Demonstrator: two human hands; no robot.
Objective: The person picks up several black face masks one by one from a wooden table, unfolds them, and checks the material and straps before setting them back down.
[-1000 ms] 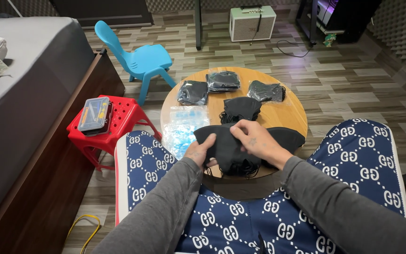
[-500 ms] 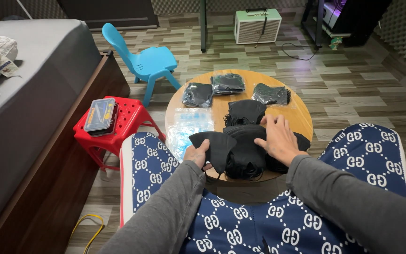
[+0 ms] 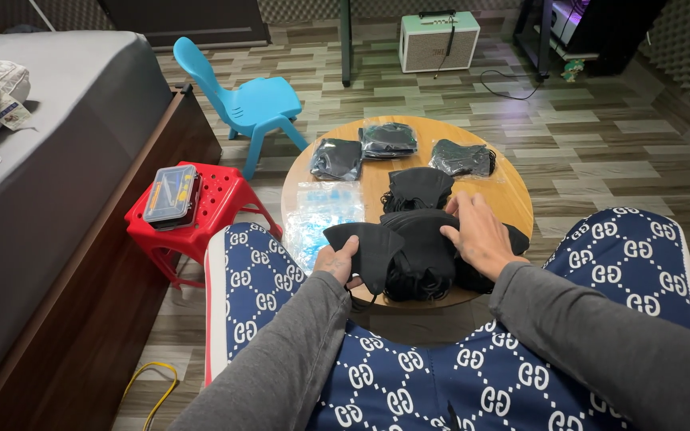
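Observation:
A small round wooden table (image 3: 505,195) stands in front of my knees. A heap of loose black face masks (image 3: 425,255) lies on its near part. My left hand (image 3: 337,262) grips one black mask (image 3: 361,243) at the heap's left edge. My right hand (image 3: 477,235) rests flat on the heap's right side, fingers spread. A smaller pile of black masks (image 3: 417,187) sits behind the heap. Three clear bags of black masks (image 3: 337,158) (image 3: 389,140) (image 3: 461,157) lie along the far rim. Empty clear plastic bags (image 3: 317,211) lie at the table's left.
A red plastic stool (image 3: 217,203) with a small flat case (image 3: 171,194) on it stands left of the table. A blue child's chair (image 3: 249,104) is behind it. A grey bed (image 3: 49,183) fills the left. A small white amplifier (image 3: 439,40) sits at the back.
My right hand slid from the heap's middle to its right side and flattened. My left hand drew one mask out to the left. The view shifted slightly.

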